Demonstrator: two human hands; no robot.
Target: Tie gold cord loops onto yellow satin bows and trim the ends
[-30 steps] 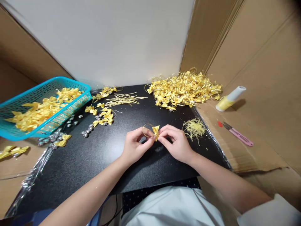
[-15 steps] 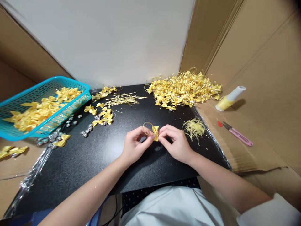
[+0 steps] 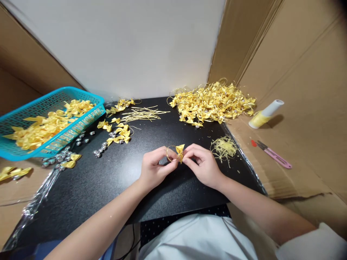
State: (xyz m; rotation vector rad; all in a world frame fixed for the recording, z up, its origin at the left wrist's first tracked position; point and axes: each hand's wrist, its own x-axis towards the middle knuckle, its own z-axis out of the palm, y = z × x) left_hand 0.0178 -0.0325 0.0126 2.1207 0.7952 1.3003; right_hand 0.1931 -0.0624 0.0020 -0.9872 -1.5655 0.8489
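Both hands meet over the middle of the black mat [image 3: 108, 180], just above its surface. The left hand [image 3: 154, 168] pinches a thin gold loop [image 3: 170, 151] between thumb and forefinger, its other fingers curled under. The right hand [image 3: 203, 164] pinches the waist of a small yellow bow [image 3: 179, 150] with its fingertips closed tight. Bow and loop touch where the two pinches meet. The work looks like fixing the loop to the bow's middle. It would go best with both pinches right at the waist, so the satin wings stay flat, and with the cord drawn evenly so the loop holds its round shape. Whether a knot has formed is hidden by the fingers. A tuft of trimmings [image 3: 224, 147] lies just right of the right hand, and snips [image 3: 273, 154] and a spool [image 3: 264, 115] lie further right on the cardboard. A pile of bows [image 3: 214, 103] sits far right, cut cords [image 3: 141, 115] far centre, beads [image 3: 101, 150] to the left, and a basket [image 3: 73, 131] of bows at far left.
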